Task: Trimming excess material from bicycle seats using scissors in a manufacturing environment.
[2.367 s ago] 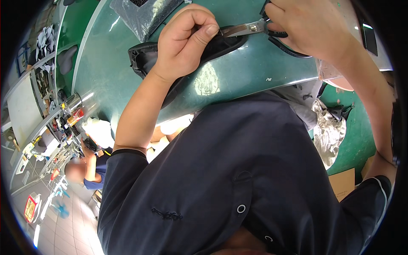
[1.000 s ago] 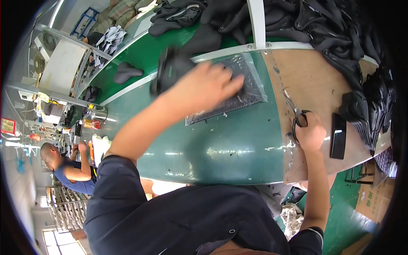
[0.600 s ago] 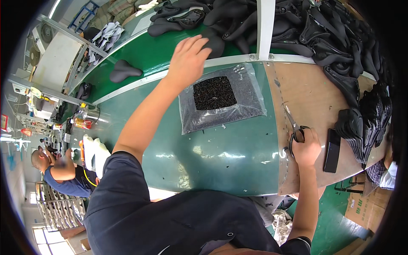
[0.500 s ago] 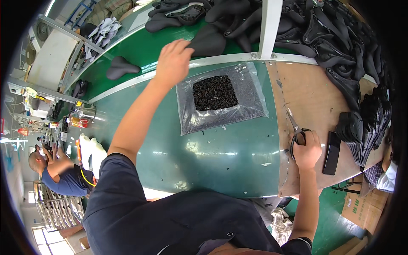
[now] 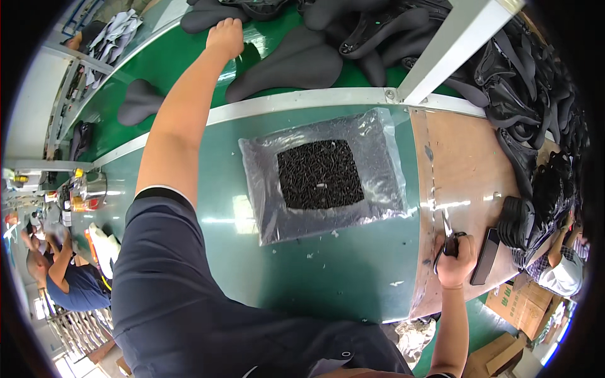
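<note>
Black saddle [image 5: 296, 63] at upper centre of frame, just right of left hand [image 5: 225, 36]. Left arm stretched far up, fingers loose, holding nothing. Right hand [image 5: 455, 264], lower right, clenched around scissors [image 5: 449, 242].

- We see a clear plastic bag [image 5: 321, 176] lying flat near the middle of the green table [image 5: 328, 283], just below its white far rail; a dark square heap of small black pieces fills its centre.
- Brown cardboard boxes [image 5: 510, 315] stand on the floor past the table's right end.
</note>
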The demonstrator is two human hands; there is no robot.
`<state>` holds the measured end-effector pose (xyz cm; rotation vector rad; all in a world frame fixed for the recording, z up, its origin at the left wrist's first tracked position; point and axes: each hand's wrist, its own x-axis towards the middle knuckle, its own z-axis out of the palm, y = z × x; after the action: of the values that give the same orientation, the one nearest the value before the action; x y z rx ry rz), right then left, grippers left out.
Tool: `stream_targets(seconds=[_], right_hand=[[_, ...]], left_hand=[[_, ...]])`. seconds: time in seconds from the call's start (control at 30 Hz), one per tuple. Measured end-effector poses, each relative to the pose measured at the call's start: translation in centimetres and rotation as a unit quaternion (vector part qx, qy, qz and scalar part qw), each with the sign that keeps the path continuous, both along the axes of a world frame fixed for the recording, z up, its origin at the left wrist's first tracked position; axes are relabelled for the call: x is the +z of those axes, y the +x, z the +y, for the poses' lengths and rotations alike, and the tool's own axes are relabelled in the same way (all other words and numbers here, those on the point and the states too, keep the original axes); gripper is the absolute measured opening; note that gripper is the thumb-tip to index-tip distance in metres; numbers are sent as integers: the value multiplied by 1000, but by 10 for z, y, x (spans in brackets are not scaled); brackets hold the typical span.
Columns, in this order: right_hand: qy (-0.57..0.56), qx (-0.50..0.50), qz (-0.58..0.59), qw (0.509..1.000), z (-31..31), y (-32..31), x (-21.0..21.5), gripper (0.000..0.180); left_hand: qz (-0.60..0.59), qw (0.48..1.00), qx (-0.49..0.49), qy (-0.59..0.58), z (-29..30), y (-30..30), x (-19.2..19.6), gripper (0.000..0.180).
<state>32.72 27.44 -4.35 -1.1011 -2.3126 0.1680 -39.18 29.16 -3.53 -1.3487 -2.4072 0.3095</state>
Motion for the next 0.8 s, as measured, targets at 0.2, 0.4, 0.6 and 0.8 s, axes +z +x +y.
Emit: stream_targets(seconds=[0.2,0.4,0.6,0.8], right_hand=[[-10,8,-24,1000,3,4,0,31],[-25,17,-42,999,3,12,-5,31],[-39,16,-11,999,2,8,-2,30],[-12,9,15,1000,3,0,-2,28]], left_hand=[[50,996,61,35,78,-48,-33,41],[44,997,52,42,69,-88,-33,46],[117,985,-21,-126,8,-56,-9,43],[-3,977,-167,134,-134,-6,52,53]])
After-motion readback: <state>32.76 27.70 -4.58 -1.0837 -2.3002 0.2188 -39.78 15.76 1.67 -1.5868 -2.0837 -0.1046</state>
